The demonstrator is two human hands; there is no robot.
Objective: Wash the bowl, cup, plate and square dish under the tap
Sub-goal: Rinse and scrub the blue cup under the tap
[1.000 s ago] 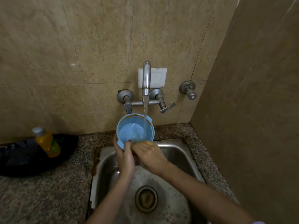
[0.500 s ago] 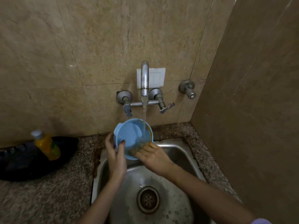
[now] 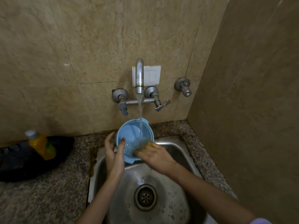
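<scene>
Slippage threatens: left hand (image 3: pixel 113 154) pinches the wet round light-blue plastic bowl (image 3: pixel 129 135) by its rim while right hand (image 3: pixel 156 156) scrubs inside, fingers blurred.

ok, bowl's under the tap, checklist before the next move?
1. Water stream from the tap spout lands inside the blue bowl: ok.
2. Left hand grips the bowl's rim, thumb inside: ok.
3. Right hand has its fingers inside the bowl at the near wall; whether it holds a scrubber: cannot tell.
4. Bowl rinsed clean: cannot tell, the water at the fingers looks yellowish.
5. Bowl held over the sink, so spill goes into it: ok.
6. Drain uncovered: ok.
</scene>
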